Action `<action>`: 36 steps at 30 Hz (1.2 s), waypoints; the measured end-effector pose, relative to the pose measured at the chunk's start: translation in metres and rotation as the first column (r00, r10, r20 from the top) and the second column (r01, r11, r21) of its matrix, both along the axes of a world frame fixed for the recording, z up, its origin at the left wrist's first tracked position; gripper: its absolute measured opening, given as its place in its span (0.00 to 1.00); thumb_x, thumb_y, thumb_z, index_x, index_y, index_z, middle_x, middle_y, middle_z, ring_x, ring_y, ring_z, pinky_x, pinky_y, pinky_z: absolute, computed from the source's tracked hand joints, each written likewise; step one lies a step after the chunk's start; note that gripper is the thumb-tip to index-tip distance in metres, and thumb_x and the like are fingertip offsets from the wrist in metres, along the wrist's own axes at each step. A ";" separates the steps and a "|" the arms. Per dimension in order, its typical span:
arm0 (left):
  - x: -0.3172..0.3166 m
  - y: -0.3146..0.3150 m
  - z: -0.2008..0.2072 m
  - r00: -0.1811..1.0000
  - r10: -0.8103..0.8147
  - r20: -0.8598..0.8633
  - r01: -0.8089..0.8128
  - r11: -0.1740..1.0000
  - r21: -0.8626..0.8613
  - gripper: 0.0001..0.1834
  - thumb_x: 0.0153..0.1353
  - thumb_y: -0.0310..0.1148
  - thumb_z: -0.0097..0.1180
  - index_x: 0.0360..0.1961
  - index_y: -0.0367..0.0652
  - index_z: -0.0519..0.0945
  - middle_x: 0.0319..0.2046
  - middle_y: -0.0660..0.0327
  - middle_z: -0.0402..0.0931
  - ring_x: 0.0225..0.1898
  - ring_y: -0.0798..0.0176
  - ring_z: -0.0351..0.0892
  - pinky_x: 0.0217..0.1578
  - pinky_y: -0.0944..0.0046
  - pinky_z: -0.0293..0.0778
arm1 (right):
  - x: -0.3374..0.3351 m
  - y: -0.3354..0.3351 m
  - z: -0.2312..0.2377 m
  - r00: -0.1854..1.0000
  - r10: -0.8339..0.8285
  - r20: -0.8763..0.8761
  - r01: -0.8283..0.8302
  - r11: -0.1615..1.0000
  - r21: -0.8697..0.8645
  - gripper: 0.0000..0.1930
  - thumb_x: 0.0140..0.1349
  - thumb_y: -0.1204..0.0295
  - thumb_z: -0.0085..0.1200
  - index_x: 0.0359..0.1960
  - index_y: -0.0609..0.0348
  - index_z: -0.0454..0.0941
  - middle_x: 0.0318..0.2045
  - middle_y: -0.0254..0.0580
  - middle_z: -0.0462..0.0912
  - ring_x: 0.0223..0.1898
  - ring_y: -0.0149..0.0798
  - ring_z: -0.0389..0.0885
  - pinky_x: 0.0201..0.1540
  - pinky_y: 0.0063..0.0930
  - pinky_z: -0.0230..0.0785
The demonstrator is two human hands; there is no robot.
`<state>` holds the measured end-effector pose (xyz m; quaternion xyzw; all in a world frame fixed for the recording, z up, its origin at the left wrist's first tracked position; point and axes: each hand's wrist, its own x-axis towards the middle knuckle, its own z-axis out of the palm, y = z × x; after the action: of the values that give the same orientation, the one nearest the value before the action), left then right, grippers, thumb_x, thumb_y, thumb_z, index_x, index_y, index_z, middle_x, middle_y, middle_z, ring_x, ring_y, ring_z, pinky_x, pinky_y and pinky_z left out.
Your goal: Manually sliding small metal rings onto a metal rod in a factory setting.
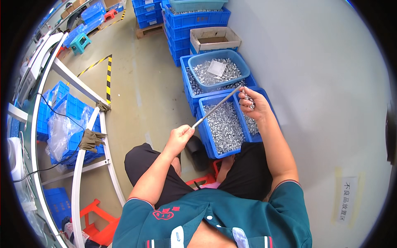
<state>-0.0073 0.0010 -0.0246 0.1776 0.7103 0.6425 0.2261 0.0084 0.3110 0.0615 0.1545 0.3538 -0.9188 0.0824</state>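
Note:
My left hand is closed round the near end of a thin grey metal rod. The rod slants up and away to the right, over a blue bin full of small shiny metal nuts. At the rod's far tip, my right hand is curled round several loose nuts, with its thumb and forefinger at the tip. Whether a nut sits on the rod there is too small to tell. A second compartment of nuts lies partly hidden below my right forearm.
Beyond the bin, a light blue basket of metal parts with a white card rests on a crate. Behind are an open carton and stacked blue crates. A pale wall bounds the right; a white frame and red stool stand left.

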 end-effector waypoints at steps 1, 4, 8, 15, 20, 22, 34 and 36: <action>0.000 -0.001 0.000 1.000 -0.006 0.002 0.006 1.000 -0.010 0.15 0.62 0.38 0.51 0.23 0.39 0.72 0.17 0.74 0.60 0.21 0.78 0.55 0.21 0.73 0.54 | 0.001 0.002 -0.001 1.000 0.000 -0.023 0.000 1.000 -0.027 0.09 0.64 0.67 0.46 0.38 0.59 0.71 0.22 0.31 0.69 0.14 0.21 0.60 0.11 0.13 0.47; 0.001 -0.002 0.000 1.000 -0.016 -0.006 0.016 1.000 -0.025 0.15 0.62 0.39 0.52 0.24 0.38 0.73 0.16 0.72 0.60 0.21 0.77 0.56 0.21 0.71 0.56 | 0.000 0.001 0.003 0.999 -0.036 -0.014 0.035 0.998 -0.049 0.11 0.65 0.63 0.46 0.39 0.57 0.73 0.20 0.29 0.68 0.14 0.20 0.59 0.11 0.12 0.46; 0.001 -0.002 0.000 0.999 -0.043 -0.023 0.042 0.998 -0.036 0.15 0.62 0.39 0.52 0.24 0.39 0.73 0.15 0.72 0.61 0.20 0.77 0.57 0.20 0.71 0.56 | 0.000 0.001 0.005 0.995 -0.099 0.028 0.101 0.991 -0.086 0.12 0.64 0.60 0.47 0.42 0.53 0.74 0.19 0.27 0.67 0.15 0.20 0.58 0.12 0.12 0.46; 0.002 0.002 0.001 0.999 -0.034 -0.005 0.034 0.999 -0.033 0.16 0.62 0.40 0.52 0.24 0.39 0.73 0.15 0.71 0.61 0.20 0.77 0.57 0.20 0.71 0.56 | 0.001 -0.008 0.003 0.999 -0.034 0.001 0.034 0.993 -0.116 0.11 0.65 0.63 0.47 0.42 0.55 0.73 0.18 0.27 0.66 0.15 0.20 0.59 0.12 0.13 0.46; 0.002 0.002 -0.007 0.999 -0.027 -0.029 0.026 0.999 -0.028 0.16 0.62 0.40 0.52 0.24 0.39 0.73 0.15 0.71 0.61 0.20 0.77 0.57 0.21 0.71 0.56 | -0.001 -0.002 0.001 1.000 0.004 -0.026 -0.008 0.987 -0.162 0.08 0.63 0.68 0.47 0.39 0.58 0.73 0.19 0.28 0.68 0.15 0.20 0.61 0.12 0.14 0.48; 0.002 0.002 -0.007 0.999 -0.030 -0.035 0.029 0.999 -0.031 0.15 0.62 0.40 0.52 0.24 0.39 0.73 0.15 0.71 0.61 0.20 0.77 0.57 0.21 0.71 0.56 | 0.000 0.004 0.003 0.995 0.088 -0.050 -0.093 0.990 -0.108 0.08 0.62 0.70 0.46 0.39 0.60 0.73 0.19 0.29 0.68 0.14 0.20 0.61 0.12 0.13 0.49; -0.001 0.009 0.004 0.998 -0.021 0.064 0.014 0.993 0.114 0.16 0.63 0.39 0.51 0.20 0.43 0.70 0.16 0.76 0.58 0.18 0.81 0.52 0.18 0.75 0.49 | 0.006 -0.008 0.011 0.976 0.188 0.107 -0.211 0.935 0.284 0.18 0.65 0.63 0.46 0.50 0.64 0.69 0.24 0.32 0.70 0.16 0.19 0.61 0.14 0.11 0.49; -0.002 0.009 0.004 0.997 -0.015 0.072 0.006 0.993 0.119 0.16 0.63 0.39 0.51 0.20 0.43 0.70 0.16 0.77 0.58 0.18 0.81 0.52 0.18 0.75 0.48 | 0.004 -0.010 0.010 0.976 0.055 0.209 -0.105 0.967 0.234 0.17 0.65 0.65 0.44 0.49 0.66 0.69 0.24 0.33 0.70 0.15 0.21 0.61 0.13 0.12 0.49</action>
<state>-0.0090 0.0098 -0.0206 0.1710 0.6614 0.6882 0.2443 0.0128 0.3013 0.0711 0.2410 0.4595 -0.8441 0.1353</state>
